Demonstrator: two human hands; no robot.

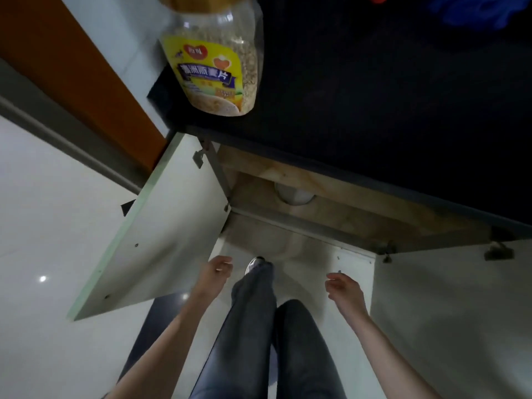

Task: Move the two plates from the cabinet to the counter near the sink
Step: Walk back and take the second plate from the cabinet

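Head view: both hands empty in front of the open cabinet

Head camera looks steeply down past a dark counter (374, 96) into the cabinet (331, 214) beneath it. The cabinet's left door (161, 226) and right door (446, 298) are both swung wide. The left hand (216, 269) hangs just beside the lower edge of the left door, fingers loosely curled, holding nothing. The right hand (342, 286) hangs near the right door in the same way, relaxed and empty.

The plates (293, 197) are inside the cabinet on its wood-toned shelf. Only a white curved edge shows below the counter's front lip, so their number cannot be told. Both hands are well apart from them.

A clear jar (213, 61) of oat flakes with a yellow label stands at the counter's left end. Something blue (483, 10), blurred, lies at the far right of the counter. Between the hands are legs in jeans (250, 326) and one shoe (256, 264) on a pale glossy floor (43, 254).
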